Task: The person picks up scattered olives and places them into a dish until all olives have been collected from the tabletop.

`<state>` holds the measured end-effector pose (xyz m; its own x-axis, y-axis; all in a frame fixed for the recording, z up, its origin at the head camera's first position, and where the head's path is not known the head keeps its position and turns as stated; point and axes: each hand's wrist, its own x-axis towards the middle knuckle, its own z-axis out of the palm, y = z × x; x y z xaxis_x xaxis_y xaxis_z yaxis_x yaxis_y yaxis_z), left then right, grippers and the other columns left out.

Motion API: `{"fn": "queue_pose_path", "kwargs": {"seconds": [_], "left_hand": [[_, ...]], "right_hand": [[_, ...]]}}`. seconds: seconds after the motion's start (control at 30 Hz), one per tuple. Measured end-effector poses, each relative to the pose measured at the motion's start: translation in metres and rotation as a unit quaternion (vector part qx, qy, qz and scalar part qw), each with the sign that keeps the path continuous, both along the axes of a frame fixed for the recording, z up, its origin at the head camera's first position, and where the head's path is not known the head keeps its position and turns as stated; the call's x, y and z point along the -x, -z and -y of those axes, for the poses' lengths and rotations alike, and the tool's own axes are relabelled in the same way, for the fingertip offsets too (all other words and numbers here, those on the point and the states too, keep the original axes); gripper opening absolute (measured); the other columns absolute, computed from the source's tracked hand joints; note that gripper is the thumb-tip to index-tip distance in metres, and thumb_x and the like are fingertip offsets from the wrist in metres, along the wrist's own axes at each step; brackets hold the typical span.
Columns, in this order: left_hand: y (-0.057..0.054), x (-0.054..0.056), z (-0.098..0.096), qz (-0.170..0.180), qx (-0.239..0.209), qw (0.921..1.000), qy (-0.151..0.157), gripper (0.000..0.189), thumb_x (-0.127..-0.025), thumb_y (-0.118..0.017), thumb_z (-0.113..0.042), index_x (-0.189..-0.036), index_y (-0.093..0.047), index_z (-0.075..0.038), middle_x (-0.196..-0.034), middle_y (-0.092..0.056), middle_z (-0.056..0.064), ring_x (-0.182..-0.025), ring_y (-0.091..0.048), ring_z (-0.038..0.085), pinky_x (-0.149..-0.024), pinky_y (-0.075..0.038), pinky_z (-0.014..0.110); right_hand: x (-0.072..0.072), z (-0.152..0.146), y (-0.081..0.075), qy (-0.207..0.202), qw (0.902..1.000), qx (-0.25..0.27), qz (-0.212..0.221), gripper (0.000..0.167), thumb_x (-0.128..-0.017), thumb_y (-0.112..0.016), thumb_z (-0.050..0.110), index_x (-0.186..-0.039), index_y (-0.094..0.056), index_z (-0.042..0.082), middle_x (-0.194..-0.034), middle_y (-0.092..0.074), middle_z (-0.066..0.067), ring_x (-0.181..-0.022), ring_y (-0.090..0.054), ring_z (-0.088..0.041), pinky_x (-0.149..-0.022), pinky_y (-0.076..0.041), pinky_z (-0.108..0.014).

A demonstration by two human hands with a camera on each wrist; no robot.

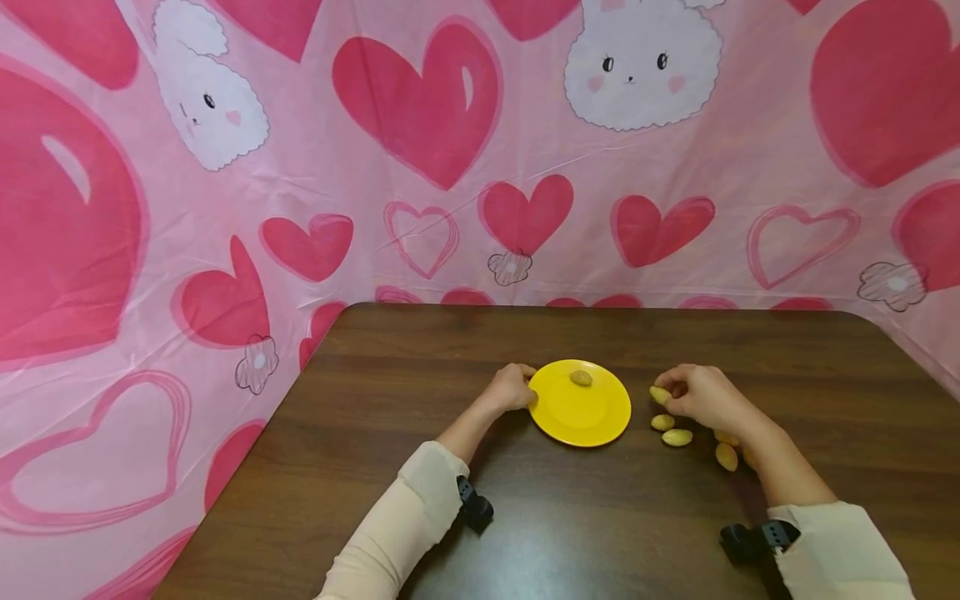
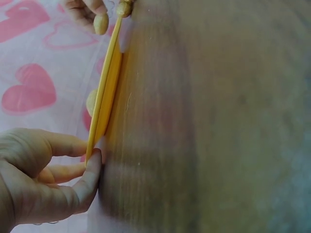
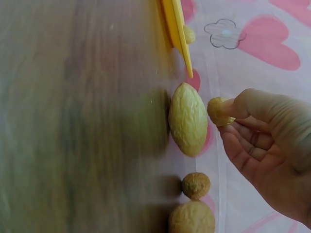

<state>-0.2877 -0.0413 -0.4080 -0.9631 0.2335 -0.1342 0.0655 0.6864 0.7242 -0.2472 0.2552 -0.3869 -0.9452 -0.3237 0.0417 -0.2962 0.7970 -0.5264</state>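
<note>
**Operator:** State of the hands?

**Technician:** The left hand [image 1: 512, 387] has its fingers grasping the left rim of the yellow plate [image 1: 579, 418]. The right hand [image 1: 707, 396] pinches one wrinkled oval piece [image 1: 660, 395] between thumb and fingers, raised above the tabletop [image 1: 585, 533], to the right of the plate and apart from it.

**Operator:** Location of the remaining pieces?

**Technician:** A single tan piece [image 1: 581, 378] lies on the plate, toward its far rim. Two loose pieces [image 1: 677, 437] rest on the tabletop near the right hand. A further cluster [image 1: 726, 457] lies by the right forearm [image 1: 787, 462], which partly hides it; a full count cannot be given.

**Operator:** Possible faults and causes?

**Technician:** Three.
1. Drop: the pinch bears on a rounded surface; an off-centre or slack pinch could release the piece.
2. Scatter: a low forearm could brush the cluster and roll pieces aside.
3. Slide: lifting the gripped rim could tilt the plate and shift its piece. Whether that rim is raised now cannot be told.
</note>
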Motion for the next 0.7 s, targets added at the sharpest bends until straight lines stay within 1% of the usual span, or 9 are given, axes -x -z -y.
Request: {"fn": "queue_pose_path", "kwargs": {"seconds": [0.1, 0.2, 0.33, 0.57, 0.7], "left_hand": [[0.0, 0.0, -0.001, 0.001, -0.001, 1.0, -0.002, 0.045, -0.069, -0.065, 0.006, -0.113, -0.063, 0.002, -0.079, -0.061, 0.006, -0.066, -0.054, 0.015, -0.057, -0.047, 0.023], [0.001, 0.0, -0.001, 0.001, 0.001, 1.0, -0.005, 0.044, -0.069, -0.065, 0.006, -0.113, -0.063, 0.002, -0.079, -0.061, 0.006, -0.066, -0.055, 0.015, -0.058, -0.048, 0.023], [0.0, 0.001, -0.002, -0.001, 0.013, 0.9999, -0.006, 0.043, -0.07, -0.065, 0.004, -0.113, -0.063, 0.001, -0.081, -0.061, 0.006, -0.068, -0.054, 0.015, -0.059, -0.048, 0.023], [-0.001, 0.002, -0.004, -0.005, 0.027, 0.9996, -0.005, 0.042, -0.07, -0.066, 0.003, -0.112, -0.064, 0.0, -0.088, -0.063, 0.006, -0.072, -0.054, 0.016, -0.062, -0.047, 0.023], [0.0, 0.002, -0.004, -0.01, 0.031, 0.9994, -0.004, 0.042, -0.07, -0.066, 0.003, -0.112, -0.064, 0.0, -0.09, -0.063, 0.006, -0.074, -0.054, 0.016, -0.062, -0.047, 0.022]], "right_hand": [[0.001, 0.003, 0.0, 0.004, 0.9998, 0.012, -0.016, 0.027, -0.077, -0.067, 0.005, -0.102, -0.065, -0.003, -0.088, -0.061, -0.006, -0.076, -0.053, -0.021, -0.067, -0.047, -0.034], [0.003, 0.006, 0.001, 0.002, 0.9986, 0.019, -0.05, 0.027, -0.076, -0.068, 0.005, -0.102, -0.065, -0.002, -0.089, -0.061, -0.006, -0.077, -0.054, -0.021, -0.068, -0.048, -0.035], [0.004, 0.011, 0.002, 0.0, 0.9957, 0.029, -0.088, 0.026, -0.076, -0.069, 0.003, -0.101, -0.065, -0.003, -0.089, -0.061, -0.007, -0.077, -0.055, -0.022, -0.069, -0.049, -0.036], [0.009, 0.023, 0.002, 0.0, 0.9907, 0.045, -0.128, 0.026, -0.075, -0.07, -0.001, -0.1, -0.066, -0.003, -0.087, -0.061, -0.008, -0.075, -0.055, -0.022, -0.067, -0.05, -0.033], [0.013, 0.032, 0.002, -0.005, 0.9888, 0.053, -0.139, 0.025, -0.074, -0.071, -0.001, -0.098, -0.066, -0.003, -0.085, -0.06, -0.007, -0.074, -0.055, -0.021, -0.066, -0.05, -0.033]]}}
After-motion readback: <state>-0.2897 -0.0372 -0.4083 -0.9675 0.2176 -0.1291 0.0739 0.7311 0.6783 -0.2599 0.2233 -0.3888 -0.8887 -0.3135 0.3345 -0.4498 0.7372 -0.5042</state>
